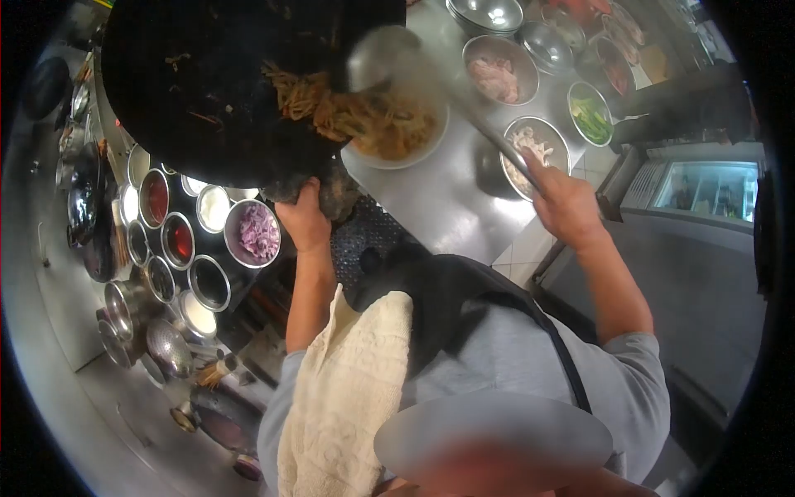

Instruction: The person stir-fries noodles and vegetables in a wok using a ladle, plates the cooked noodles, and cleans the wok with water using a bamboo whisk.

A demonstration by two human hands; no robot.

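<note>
My left hand (308,219) is closed at the near rim of a large black wok (182,108), with a dark rag (338,192) bunched beside the fingers. The wok is tilted to the right. Shredded, sauced food, perhaps noodles (302,93), trails over its edge into a round pale dish (389,163) on the steel counter. In my right hand (567,203) is the long handle of a ladle (381,60). Its blurred bowl hangs above the dish, by the wok's edge. Steam partly veils the food.
On the steel counter (414,199) stand bowls of raw meat (495,80), pale strips (530,149) and green vegetables (591,116). Left of my body are several sauce pots and a bowl of chopped purple onion (257,232). A fridge (662,273) stands at the right.
</note>
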